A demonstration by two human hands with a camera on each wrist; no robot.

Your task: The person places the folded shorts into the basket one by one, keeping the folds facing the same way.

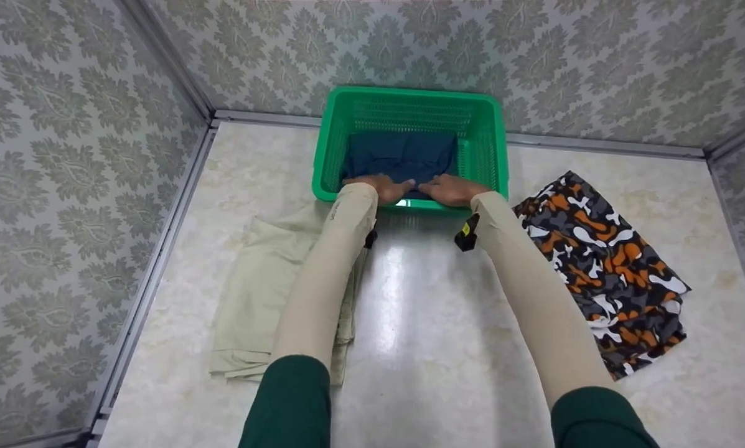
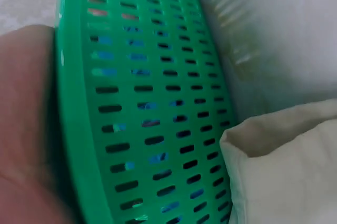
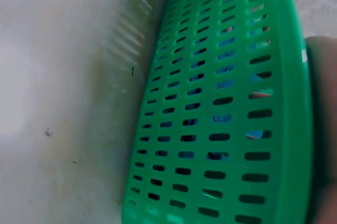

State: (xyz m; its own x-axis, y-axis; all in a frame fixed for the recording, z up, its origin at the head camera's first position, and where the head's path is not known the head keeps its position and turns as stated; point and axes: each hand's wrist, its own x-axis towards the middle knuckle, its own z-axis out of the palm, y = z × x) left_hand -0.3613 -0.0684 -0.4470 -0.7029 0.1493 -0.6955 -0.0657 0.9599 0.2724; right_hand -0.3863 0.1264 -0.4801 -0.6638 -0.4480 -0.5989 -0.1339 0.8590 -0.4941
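Observation:
A folded dark blue cloth garment [image 1: 403, 152] lies inside a green plastic basket [image 1: 496, 143], which stands against the back wall. My left hand [image 1: 381, 186] reaches over the basket's near rim and touches the garment's near edge. Beside it, my right hand [image 1: 453, 188] is over the same rim, also at that edge. The thumbs point toward each other, their tips close together. Most of the fingers are hidden down in the basket. Both wrist views show the slotted basket wall [image 2: 158, 124], with blue cloth showing through the slots, and each hand only as a blur at the frame edge.
Left of the basket, under my left forearm, lies a folded beige garment [image 1: 260, 292]. An orange, black and white camouflage-patterned garment [image 1: 615, 267] lies at the right. Patterned walls [image 1: 409, 43] with grey metal edging border the pale surface [image 1: 422, 348].

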